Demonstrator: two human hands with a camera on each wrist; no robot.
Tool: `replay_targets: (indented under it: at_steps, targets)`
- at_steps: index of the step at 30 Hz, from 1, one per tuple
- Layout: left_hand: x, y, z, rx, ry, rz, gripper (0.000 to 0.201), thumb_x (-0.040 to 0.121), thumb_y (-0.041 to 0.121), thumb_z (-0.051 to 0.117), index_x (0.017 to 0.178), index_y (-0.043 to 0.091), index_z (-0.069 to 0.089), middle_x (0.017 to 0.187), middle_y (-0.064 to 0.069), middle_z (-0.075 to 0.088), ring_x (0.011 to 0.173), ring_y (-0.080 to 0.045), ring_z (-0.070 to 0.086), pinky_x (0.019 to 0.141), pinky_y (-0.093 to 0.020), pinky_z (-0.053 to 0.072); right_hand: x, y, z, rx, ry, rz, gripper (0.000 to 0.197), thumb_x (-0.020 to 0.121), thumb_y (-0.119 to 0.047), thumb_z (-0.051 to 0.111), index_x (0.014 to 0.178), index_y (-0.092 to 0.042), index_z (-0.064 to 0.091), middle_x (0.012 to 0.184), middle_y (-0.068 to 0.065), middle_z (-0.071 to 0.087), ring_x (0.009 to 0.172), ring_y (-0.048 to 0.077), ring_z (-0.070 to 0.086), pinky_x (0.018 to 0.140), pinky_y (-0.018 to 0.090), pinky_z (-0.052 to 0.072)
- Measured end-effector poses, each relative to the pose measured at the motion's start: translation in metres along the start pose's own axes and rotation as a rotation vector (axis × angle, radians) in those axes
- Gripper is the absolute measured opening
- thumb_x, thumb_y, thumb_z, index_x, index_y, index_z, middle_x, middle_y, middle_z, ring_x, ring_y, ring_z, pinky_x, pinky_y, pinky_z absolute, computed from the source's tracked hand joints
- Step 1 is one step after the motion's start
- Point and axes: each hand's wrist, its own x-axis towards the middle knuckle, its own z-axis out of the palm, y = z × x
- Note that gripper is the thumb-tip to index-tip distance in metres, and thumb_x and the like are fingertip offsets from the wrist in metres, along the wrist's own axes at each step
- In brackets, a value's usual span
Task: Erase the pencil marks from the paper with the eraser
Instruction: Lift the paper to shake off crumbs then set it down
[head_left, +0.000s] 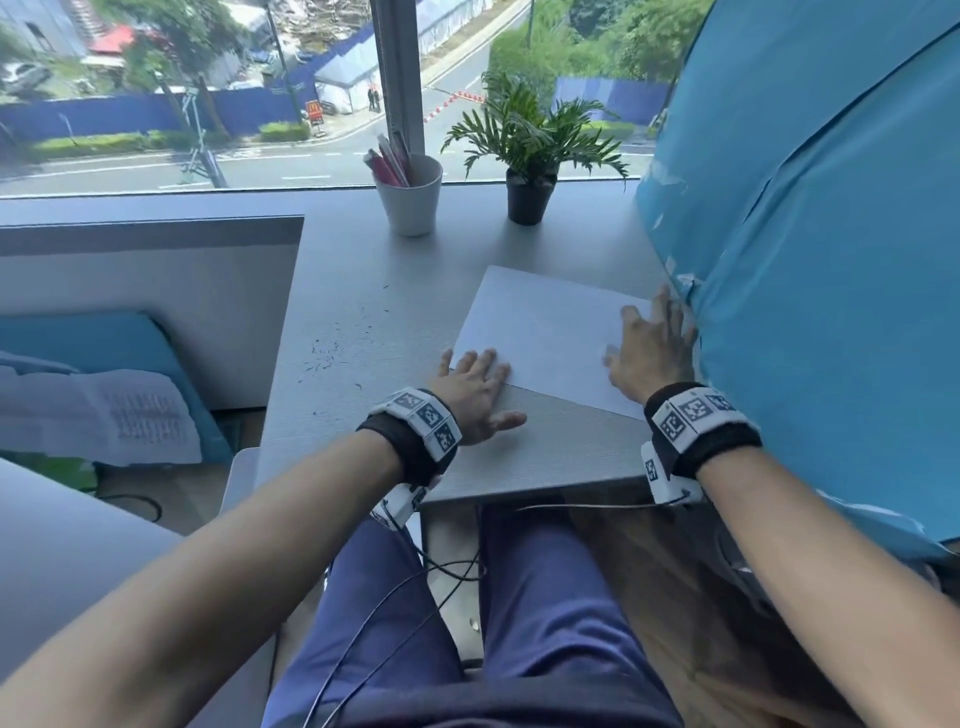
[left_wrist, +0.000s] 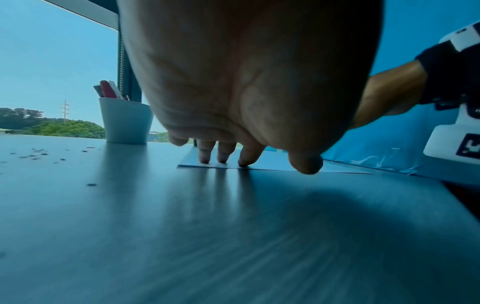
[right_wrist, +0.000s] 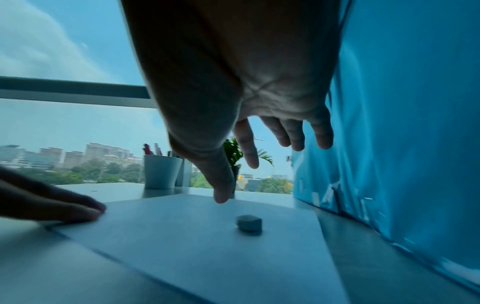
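A white sheet of paper (head_left: 545, 327) lies askew on the grey desk (head_left: 363, 322); no pencil marks show on it in any view. My left hand (head_left: 475, 387) lies flat with its fingertips (left_wrist: 223, 158) pressing the paper's (left_wrist: 272, 162) near left corner. My right hand (head_left: 649, 345) hovers open with spread fingers above the paper's right side. A small grey eraser (right_wrist: 249, 223) lies loose on the paper (right_wrist: 182, 236) below that right hand (right_wrist: 259, 160), untouched; the head view hides it under the hand.
A white cup (head_left: 410, 200) with pens and a potted plant (head_left: 530, 156) stand at the desk's far edge by the window. A blue sheet-covered wall (head_left: 805, 260) bounds the right side. Dark eraser crumbs (head_left: 332, 353) lie scattered left of the paper.
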Motion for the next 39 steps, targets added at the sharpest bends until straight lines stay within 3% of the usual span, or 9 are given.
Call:
replay_targets:
  at_steps: [4, 9, 15, 20, 25, 28, 32, 36, 39]
  targets:
    - [-0.002, 0.019, -0.001, -0.042, 0.01, 0.032, 0.085, 0.096, 0.07, 0.028, 0.16, 0.018, 0.008, 0.167, -0.013, -0.003, 0.153, -0.031, 0.0, 0.123, -0.053, -0.002, -0.024, -0.019, 0.015, 0.122, -0.283, -0.079, 0.053, 0.086, -0.036, 0.067, 0.127, -0.008, 0.051, 0.133, 0.018, 0.049, 0.119, 0.035, 0.052, 0.099, 0.041, 0.044]
    - [-0.011, -0.013, 0.008, -0.124, -0.101, 0.103, 0.08, 0.096, 0.071, 0.023, 0.159, 0.031, -0.006, 0.164, -0.001, -0.02, 0.152, -0.021, -0.016, 0.122, -0.053, -0.008, -0.024, -0.012, 0.015, 0.243, -0.318, -0.115, 0.053, 0.084, -0.037, 0.07, 0.124, -0.009, 0.05, 0.132, 0.015, 0.051, 0.119, 0.031, 0.051, 0.097, 0.036, 0.042]
    - [-0.036, -0.103, 0.025, -0.114, -0.081, -0.045, 0.073, 0.095, 0.07, 0.02, 0.151, 0.044, -0.019, 0.158, 0.01, -0.031, 0.15, -0.018, -0.022, 0.12, -0.055, -0.01, -0.014, 0.012, 0.009, 0.256, -0.387, -0.16, 0.057, 0.081, -0.048, 0.071, 0.121, -0.015, 0.047, 0.131, 0.009, 0.053, 0.115, 0.027, 0.051, 0.086, 0.03, 0.036]
    - [-0.06, -0.117, 0.016, -0.041, -0.061, -0.198, 0.091, 0.089, 0.078, 0.014, 0.158, 0.023, -0.012, 0.164, 0.001, -0.021, 0.152, -0.018, -0.016, 0.121, -0.049, -0.013, -0.018, 0.014, 0.008, 0.107, -0.342, -0.236, 0.075, 0.084, -0.049, 0.068, 0.141, -0.012, 0.039, 0.158, 0.011, 0.024, 0.144, 0.026, 0.026, 0.116, 0.045, 0.026]
    - [-0.105, -0.075, 0.03, 0.091, 0.046, 0.283, 0.089, 0.086, 0.079, 0.001, 0.159, 0.029, -0.009, 0.162, 0.01, -0.021, 0.148, -0.012, -0.026, 0.118, -0.043, -0.023, -0.058, 0.007, 0.026, 0.282, -0.244, -0.41, 0.074, 0.083, -0.045, 0.071, 0.143, -0.013, 0.041, 0.158, 0.008, 0.029, 0.145, 0.022, 0.027, 0.119, 0.04, 0.023]
    - [-0.114, -0.071, 0.051, 0.174, 0.001, 0.398, 0.083, 0.088, 0.077, 0.0, 0.157, 0.034, -0.013, 0.162, 0.016, -0.02, 0.149, -0.011, -0.026, 0.118, -0.043, -0.024, -0.075, 0.01, 0.039, 0.349, -0.237, -0.467, 0.068, 0.084, -0.043, 0.071, 0.139, -0.012, 0.048, 0.156, 0.008, 0.034, 0.143, 0.021, 0.034, 0.118, 0.035, 0.025]
    - [-0.097, -0.107, 0.044, 0.177, -0.002, 0.232, 0.082, 0.085, 0.077, -0.003, 0.154, 0.035, -0.02, 0.162, 0.012, -0.023, 0.15, -0.017, -0.022, 0.115, -0.046, -0.025, -0.08, 0.016, 0.046, 0.398, -0.168, -0.488, 0.065, 0.083, -0.051, 0.066, 0.135, -0.015, 0.051, 0.152, 0.005, 0.039, 0.139, 0.022, 0.04, 0.116, 0.036, 0.028]
    - [-0.08, -0.146, 0.025, 0.191, -0.03, 0.05, 0.106, 0.069, 0.087, -0.02, 0.157, 0.028, -0.015, 0.165, 0.005, -0.017, 0.151, -0.016, -0.019, 0.118, -0.049, -0.02, -0.084, 0.019, 0.051, 0.419, -0.13, -0.494, 0.065, 0.084, -0.058, 0.06, 0.135, -0.018, 0.051, 0.152, 0.003, 0.04, 0.14, 0.021, 0.037, 0.116, 0.041, 0.029]
    - [-0.09, -0.15, 0.016, 0.153, 0.026, 0.002, 0.097, 0.079, 0.084, -0.009, 0.157, 0.026, -0.015, 0.166, 0.002, -0.016, 0.15, -0.015, -0.022, 0.12, -0.048, -0.017, -0.085, 0.018, 0.053, 0.424, -0.118, -0.487, 0.067, 0.084, -0.057, 0.061, 0.136, -0.016, 0.05, 0.153, 0.005, 0.038, 0.142, 0.022, 0.034, 0.117, 0.043, 0.028]
